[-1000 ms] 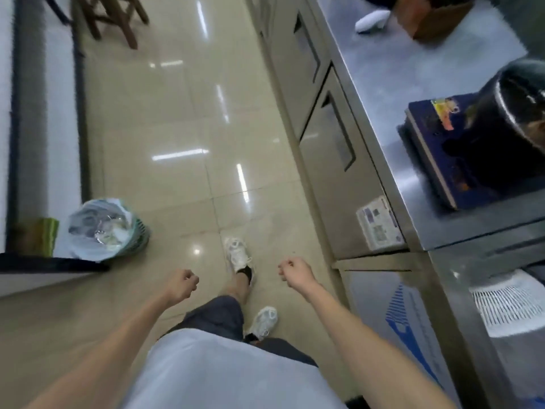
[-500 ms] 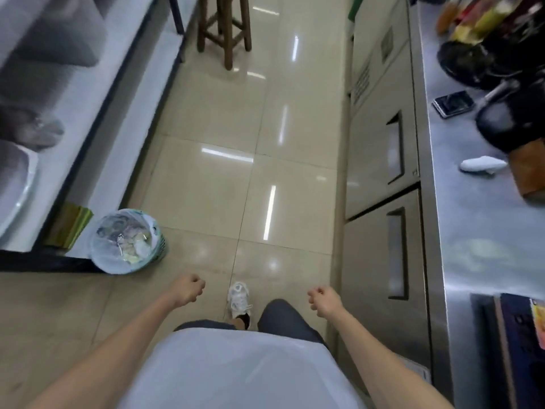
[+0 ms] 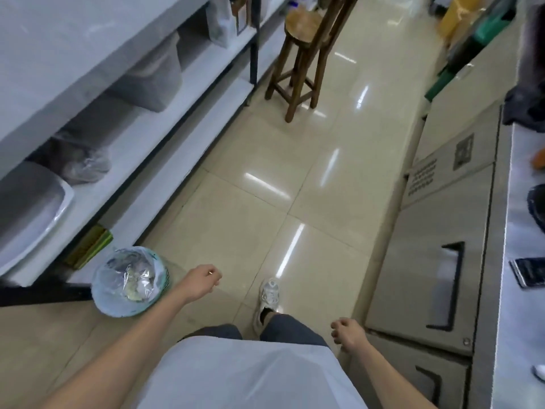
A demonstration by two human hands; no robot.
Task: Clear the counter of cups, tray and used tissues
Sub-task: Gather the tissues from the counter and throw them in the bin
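Note:
My left hand (image 3: 202, 280) hangs over the tiled floor with its fingers curled and nothing in it, just right of a small bin (image 3: 129, 286) lined with clear plastic and holding crumpled waste. My right hand (image 3: 348, 335) is a loose fist, also holding nothing, close to the steel cabinet front. The steel counter (image 3: 522, 320) runs along the right edge; only a strip of it shows, with a dark phone-like object (image 3: 529, 271) lying on it. No cups or tray are in view.
White shelving (image 3: 124, 160) with grey bins lines the left side. A wooden stool (image 3: 303, 54) stands in the aisle ahead. Steel cabinet doors (image 3: 436, 276) with black handles run under the counter. My feet stand on glossy beige tiles.
The view has swung left and forward along the aisle; the counter has slid toward the right edge. Both hands stay curled and hold nothing; the left one is now beside the bin.

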